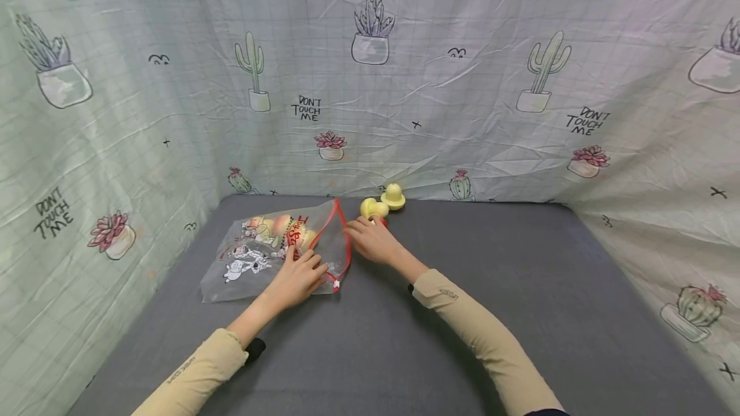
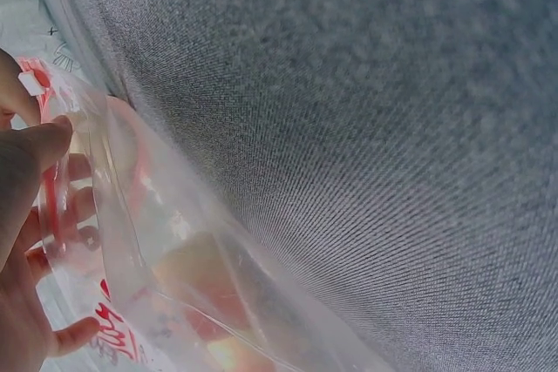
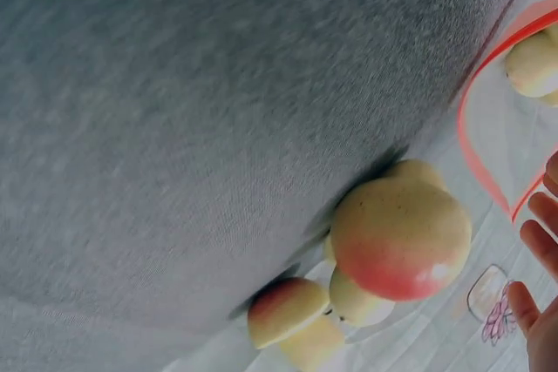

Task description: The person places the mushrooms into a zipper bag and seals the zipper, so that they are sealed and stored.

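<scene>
A clear zip bag (image 1: pixel 231 275) with a red-edged mouth and printed cartoon figures lies on the left of the table. Yellow and reddish rounded toys (image 1: pixel 263 230) are inside it. My left hand (image 1: pixel 297 278) grips the bag near its mouth; in the left wrist view, some fingers show through the plastic. At the mouth's red edge (image 3: pixel 471 141) is my right hand (image 1: pixel 376 241), its fingers extended and apart; whether they touch the edge is unclear. Beyond that hand lie several mushroom-shaped toys (image 1: pixel 393 198), yellow with some red, the nearest (image 3: pixel 401 237) partly hidden in the head view.
A dark grey cloth covers the table (image 1: pixel 462 262). Behind it and along both sides hangs a pale curtain (image 1: pixel 416 82) printed with cacti and potted plants. The bag's red-and-white zip slider (image 1: pixel 336 285) is at the near corner of its mouth.
</scene>
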Demonstrator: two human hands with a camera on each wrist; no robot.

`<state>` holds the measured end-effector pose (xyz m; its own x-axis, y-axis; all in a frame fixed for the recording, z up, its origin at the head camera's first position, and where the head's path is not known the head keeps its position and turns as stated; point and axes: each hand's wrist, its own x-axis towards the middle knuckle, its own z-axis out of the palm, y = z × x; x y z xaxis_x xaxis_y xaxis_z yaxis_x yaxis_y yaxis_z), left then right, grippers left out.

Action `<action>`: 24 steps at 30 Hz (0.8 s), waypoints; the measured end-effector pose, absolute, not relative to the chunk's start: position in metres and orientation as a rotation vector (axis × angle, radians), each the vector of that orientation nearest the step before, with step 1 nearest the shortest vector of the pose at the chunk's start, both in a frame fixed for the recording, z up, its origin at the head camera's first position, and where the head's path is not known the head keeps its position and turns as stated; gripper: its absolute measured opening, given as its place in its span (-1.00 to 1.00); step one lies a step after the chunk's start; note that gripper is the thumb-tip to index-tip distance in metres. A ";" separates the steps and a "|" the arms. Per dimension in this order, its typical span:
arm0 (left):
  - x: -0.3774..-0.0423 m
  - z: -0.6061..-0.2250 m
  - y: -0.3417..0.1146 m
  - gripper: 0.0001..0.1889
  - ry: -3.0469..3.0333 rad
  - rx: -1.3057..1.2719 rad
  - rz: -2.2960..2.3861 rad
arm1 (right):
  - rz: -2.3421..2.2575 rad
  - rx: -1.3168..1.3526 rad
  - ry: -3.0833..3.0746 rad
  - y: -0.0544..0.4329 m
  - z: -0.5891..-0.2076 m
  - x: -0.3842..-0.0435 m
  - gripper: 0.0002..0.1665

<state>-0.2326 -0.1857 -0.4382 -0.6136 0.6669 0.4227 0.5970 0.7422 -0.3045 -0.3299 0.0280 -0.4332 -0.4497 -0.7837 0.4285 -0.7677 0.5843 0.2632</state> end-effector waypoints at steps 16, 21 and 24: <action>-0.231 -0.436 -0.185 -0.84 -2.431 -0.961 0.182 | -0.017 0.951 -2.402 0.041 -0.438 -0.341 -0.53; -0.230 -0.437 -0.184 -0.83 -2.436 -0.961 0.176 | -0.051 0.866 -2.476 0.042 -0.439 -0.339 -0.46; -0.230 -0.437 -0.184 -0.84 -2.434 -0.961 0.178 | -0.071 0.831 -2.532 0.042 -0.440 -0.338 -0.41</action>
